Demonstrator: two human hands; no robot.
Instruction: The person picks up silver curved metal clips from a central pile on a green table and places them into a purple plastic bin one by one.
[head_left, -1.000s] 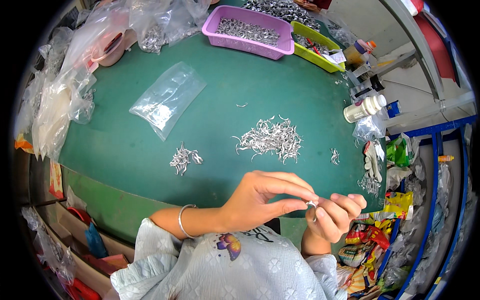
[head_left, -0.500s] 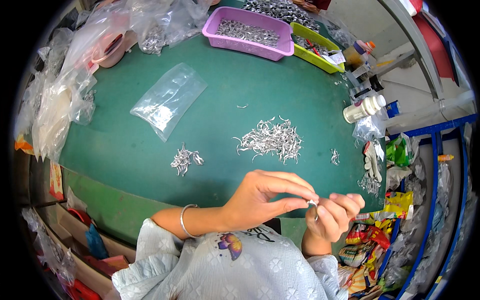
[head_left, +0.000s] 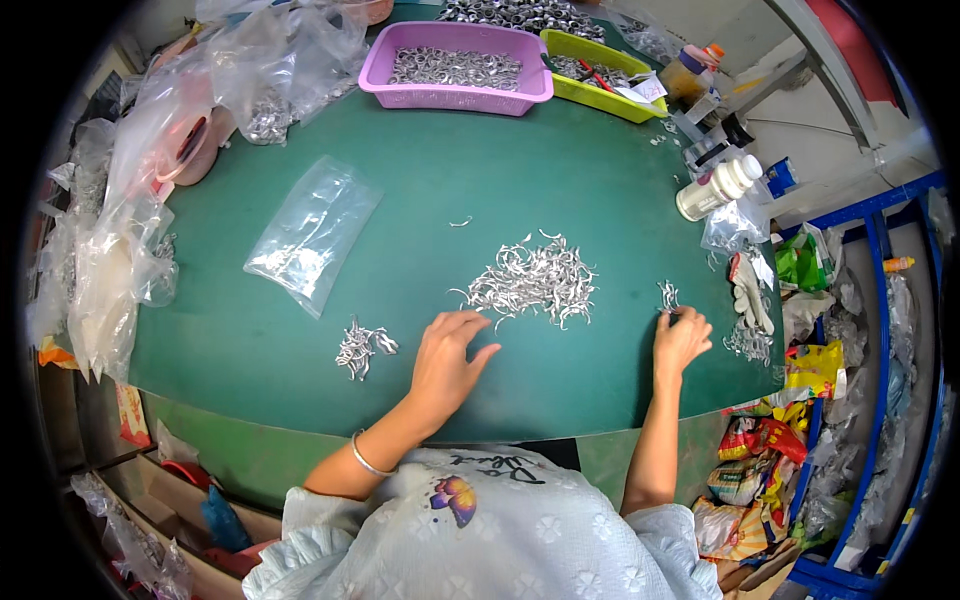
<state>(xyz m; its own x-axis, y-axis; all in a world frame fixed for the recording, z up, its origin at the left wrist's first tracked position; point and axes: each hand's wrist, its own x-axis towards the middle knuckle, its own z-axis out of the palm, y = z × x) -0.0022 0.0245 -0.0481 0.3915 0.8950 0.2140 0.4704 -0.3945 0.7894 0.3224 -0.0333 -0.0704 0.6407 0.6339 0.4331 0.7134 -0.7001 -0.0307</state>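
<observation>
Left hand (head_left: pixel 447 362), bare, with its thumb spread well away from the forefinger, is at the near-left edge of the loose heap of thin, curved, silver-coloured metal pieces (head_left: pixel 540 282), its fingertips just beside the outermost pieces and, as far as shows, pinching none; whether it presses on the green, smooth-topped table (head_left: pixel 570 385) cannot be told. Right hand (head_left: pixel 683 338), also bare, is well to the right of the heap, its curled fingertips at the near end of a small cluster of similar curved silver pieces (head_left: pixel 668 294); the fingers cover their own tips, so whether they pinch a piece or are free cannot be made out. The step in hand appears to be handling these pieces singly. To do it well, the left thumb and forefinger should close on one stray piece at the heap's rim rather than dig into its middle, where the curves look likely to hook together and drag neighbours along. The right fingers would do best to stay low and part gently, so the cluster stays tight and apart from the heap. A small pile of silver metal pieces (head_left: pixel 362 348) lies left of the heap and slightly nearer the person, clear of the left wrist, and should be left undisturbed.
</observation>
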